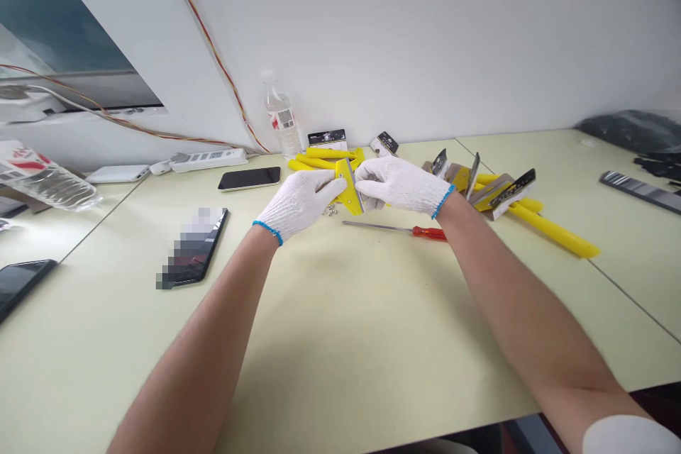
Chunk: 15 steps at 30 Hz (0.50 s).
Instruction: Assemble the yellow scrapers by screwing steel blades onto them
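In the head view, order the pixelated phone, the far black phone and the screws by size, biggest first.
Pixelated phone and black phone look alike; nearness to the camera makes it unsure, so they stay unranked. Smallest: screws.

Left hand (298,206), right hand (401,186): white knit cotton gloves (311,200), coarse weave, fingers fully covered. Blue stitching (267,232) around each cuff, thin band, snug at the wrist. Forearms (532,326) bare from cuff upward. White sleeve (628,436) on right arm, smooth fabric, edge visible near the elbow, bottom corner of view.
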{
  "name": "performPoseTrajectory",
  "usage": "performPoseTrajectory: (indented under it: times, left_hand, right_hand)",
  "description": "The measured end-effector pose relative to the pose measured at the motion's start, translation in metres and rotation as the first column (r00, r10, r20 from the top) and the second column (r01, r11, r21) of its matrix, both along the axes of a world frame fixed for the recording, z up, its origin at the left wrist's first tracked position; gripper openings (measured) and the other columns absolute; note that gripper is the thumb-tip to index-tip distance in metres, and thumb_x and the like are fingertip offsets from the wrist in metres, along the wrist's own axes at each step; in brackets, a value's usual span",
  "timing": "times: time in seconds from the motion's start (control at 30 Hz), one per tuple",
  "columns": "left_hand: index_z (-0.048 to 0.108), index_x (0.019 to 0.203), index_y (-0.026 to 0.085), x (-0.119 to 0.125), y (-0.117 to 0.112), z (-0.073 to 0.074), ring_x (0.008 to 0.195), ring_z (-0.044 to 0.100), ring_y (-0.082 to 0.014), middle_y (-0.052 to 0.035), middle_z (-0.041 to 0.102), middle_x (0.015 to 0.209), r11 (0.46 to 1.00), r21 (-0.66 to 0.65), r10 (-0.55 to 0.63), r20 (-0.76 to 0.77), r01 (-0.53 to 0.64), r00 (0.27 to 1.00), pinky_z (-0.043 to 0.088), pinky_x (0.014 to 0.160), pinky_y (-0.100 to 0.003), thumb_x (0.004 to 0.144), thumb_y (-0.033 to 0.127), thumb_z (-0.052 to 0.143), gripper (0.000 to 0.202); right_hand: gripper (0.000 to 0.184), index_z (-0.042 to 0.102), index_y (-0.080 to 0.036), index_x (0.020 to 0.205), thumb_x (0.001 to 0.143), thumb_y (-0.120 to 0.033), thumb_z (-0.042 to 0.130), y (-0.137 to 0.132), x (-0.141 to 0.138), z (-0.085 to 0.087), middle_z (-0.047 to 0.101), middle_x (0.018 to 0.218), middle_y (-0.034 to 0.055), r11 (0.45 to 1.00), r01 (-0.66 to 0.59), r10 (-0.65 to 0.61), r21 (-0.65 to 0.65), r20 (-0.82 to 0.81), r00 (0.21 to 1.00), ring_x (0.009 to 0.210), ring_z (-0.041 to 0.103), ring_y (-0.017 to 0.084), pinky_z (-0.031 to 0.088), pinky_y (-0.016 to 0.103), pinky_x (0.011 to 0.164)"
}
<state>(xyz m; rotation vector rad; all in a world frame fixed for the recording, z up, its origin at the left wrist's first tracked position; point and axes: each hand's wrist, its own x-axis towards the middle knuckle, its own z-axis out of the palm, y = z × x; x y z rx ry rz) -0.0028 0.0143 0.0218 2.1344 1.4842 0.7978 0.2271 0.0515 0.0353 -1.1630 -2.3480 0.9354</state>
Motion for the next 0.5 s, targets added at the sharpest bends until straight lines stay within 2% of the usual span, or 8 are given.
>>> performPoseTrajectory:
  times: [0.1,0.33,0.5]
  left_hand:
    - [0.037,0.071,0.019,0.001,0.001,-0.001,0.063,0.037,-0.0126,0.0025,0.043,0.066,1.000,0.003,0.004,0.004,-0.004,1.000,0.028,0.059,-0.032,0.104,0.040,0.052,0.041]
    - [0.037,0.070,0.020,0.001,-0.001,0.001,0.063,0.036,-0.0128,0.0022,0.043,0.066,1.000,0.020,-0.003,0.022,0.003,1.000,0.028,0.059,-0.031,0.103,0.038,0.052,0.040]
    - [0.040,0.068,0.020,0.001,-0.003,0.006,0.061,0.037,-0.0133,0.0016,0.044,0.064,0.999,0.037,-0.035,0.002,0.035,0.999,0.029,0.058,-0.031,0.100,0.043,0.056,0.043]
  right_hand:
    - [0.014,0.058,-0.014,0.090,0.102,-0.020,0.056,-0.001,0.002,0.000,0.074,0.092,0.0034,1.000,0.000,0.000,0.005,-0.031,1.000,0.078,0.071,0.010,0.050,0.018,0.065]
    - [0.019,0.053,-0.014,0.083,0.101,-0.013,0.060,-0.016,-0.001,0.019,0.072,0.085,0.0050,0.999,0.037,-0.037,-0.033,0.004,0.999,0.076,0.070,0.011,0.049,0.019,0.066]
    - [0.015,0.058,-0.013,0.088,0.102,-0.017,0.060,-0.007,0.002,0.010,0.072,0.090,0.0048,0.996,-0.025,0.021,-0.089,-0.055,0.998,0.078,0.072,0.011,0.053,0.017,0.066]
